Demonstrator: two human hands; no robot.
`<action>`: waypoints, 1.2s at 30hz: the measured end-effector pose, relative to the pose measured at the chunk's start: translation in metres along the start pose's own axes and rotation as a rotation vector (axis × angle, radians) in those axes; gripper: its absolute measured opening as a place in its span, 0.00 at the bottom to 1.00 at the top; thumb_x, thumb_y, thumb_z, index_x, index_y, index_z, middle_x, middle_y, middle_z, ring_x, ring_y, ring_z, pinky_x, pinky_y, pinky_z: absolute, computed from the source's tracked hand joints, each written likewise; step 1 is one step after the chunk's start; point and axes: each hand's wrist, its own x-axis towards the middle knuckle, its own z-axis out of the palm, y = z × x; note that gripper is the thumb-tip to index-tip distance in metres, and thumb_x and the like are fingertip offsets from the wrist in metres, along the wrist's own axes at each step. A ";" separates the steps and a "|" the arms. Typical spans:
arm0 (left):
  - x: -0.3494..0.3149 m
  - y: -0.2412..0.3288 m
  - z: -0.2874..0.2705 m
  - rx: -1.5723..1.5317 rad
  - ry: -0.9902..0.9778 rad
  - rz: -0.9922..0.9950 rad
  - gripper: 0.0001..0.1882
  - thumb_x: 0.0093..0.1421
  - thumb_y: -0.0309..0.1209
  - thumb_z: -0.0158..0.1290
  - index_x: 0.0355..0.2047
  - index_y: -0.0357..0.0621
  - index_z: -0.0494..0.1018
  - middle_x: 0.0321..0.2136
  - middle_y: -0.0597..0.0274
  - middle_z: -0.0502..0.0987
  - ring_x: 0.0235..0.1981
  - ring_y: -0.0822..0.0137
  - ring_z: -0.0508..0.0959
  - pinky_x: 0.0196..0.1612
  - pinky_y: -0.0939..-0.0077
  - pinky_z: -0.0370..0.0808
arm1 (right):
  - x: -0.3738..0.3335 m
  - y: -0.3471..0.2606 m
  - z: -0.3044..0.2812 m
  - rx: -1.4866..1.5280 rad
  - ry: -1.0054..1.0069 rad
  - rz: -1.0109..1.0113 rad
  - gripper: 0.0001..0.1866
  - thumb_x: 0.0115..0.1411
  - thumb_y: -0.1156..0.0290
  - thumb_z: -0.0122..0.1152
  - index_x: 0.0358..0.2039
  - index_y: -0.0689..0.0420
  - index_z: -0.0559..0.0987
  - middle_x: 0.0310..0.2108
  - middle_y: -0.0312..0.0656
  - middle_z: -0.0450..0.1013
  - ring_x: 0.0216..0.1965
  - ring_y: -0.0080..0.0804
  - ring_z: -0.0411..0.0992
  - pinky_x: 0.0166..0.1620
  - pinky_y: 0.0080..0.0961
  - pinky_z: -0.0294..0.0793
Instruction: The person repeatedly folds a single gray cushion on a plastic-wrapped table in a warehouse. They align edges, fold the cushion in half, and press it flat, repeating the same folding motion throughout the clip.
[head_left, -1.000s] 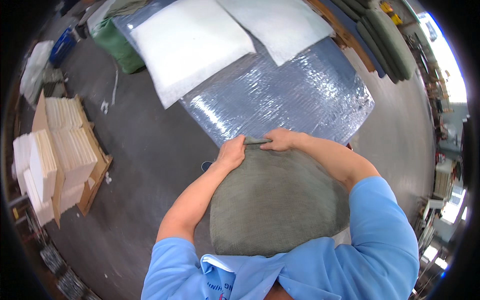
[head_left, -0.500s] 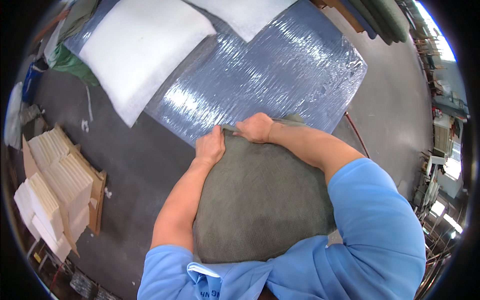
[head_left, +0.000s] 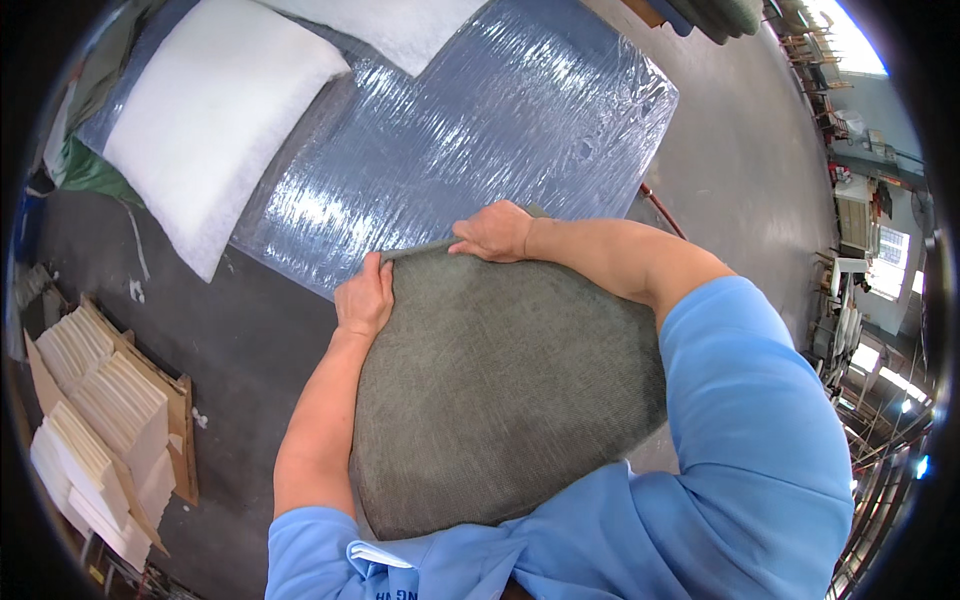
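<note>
A plump grey-green fabric cushion [head_left: 510, 390] rests against my front, between my two forearms. At its far left corner my left hand [head_left: 364, 296] is closed on the edge of the cover. My right hand [head_left: 494, 232] grips the same far edge a little to the right, its fingers curled over the fabric. Between the hands the edge is drawn fairly straight. What lies under the cushion is hidden. Beyond it is a table covered in shiny clear plastic film [head_left: 450, 140].
White padding sheets [head_left: 220, 120] lie on the table's far left part. Stacked cream foam pieces [head_left: 110, 400] with brown boards stand at the lower left. A reddish hose or bar [head_left: 662, 212] shows at the table's right edge. Rolled fabrics [head_left: 705, 15] are at the far right.
My hands have moved apart along the cushion's far edge, and the fabric between them is stretched wider. The table and foam stack appear shifted leftward as the view turned.
</note>
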 end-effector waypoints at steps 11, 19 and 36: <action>-0.002 0.006 -0.023 -0.014 -0.038 -0.065 0.20 0.71 0.48 0.48 0.56 0.52 0.67 0.32 0.46 0.83 0.36 0.39 0.82 0.40 0.43 0.75 | 0.005 0.008 0.000 -0.078 0.107 -0.093 0.24 0.72 0.43 0.49 0.49 0.52 0.77 0.36 0.47 0.79 0.43 0.51 0.78 0.45 0.46 0.77; -0.162 0.002 -0.145 -0.981 -0.141 -0.442 0.29 0.72 0.44 0.52 0.69 0.47 0.65 0.67 0.55 0.66 0.66 0.58 0.68 0.65 0.61 0.68 | -0.223 0.004 -0.123 0.975 0.175 0.137 0.24 0.70 0.48 0.57 0.50 0.55 0.85 0.49 0.45 0.81 0.51 0.37 0.78 0.61 0.35 0.72; -0.151 0.014 -0.110 -1.370 -0.341 -0.850 0.49 0.65 0.42 0.61 0.78 0.49 0.45 0.72 0.53 0.61 0.70 0.59 0.64 0.68 0.64 0.64 | -0.197 0.022 0.019 1.953 0.595 0.113 0.39 0.74 0.37 0.38 0.32 0.62 0.82 0.35 0.48 0.80 0.44 0.37 0.76 0.56 0.34 0.72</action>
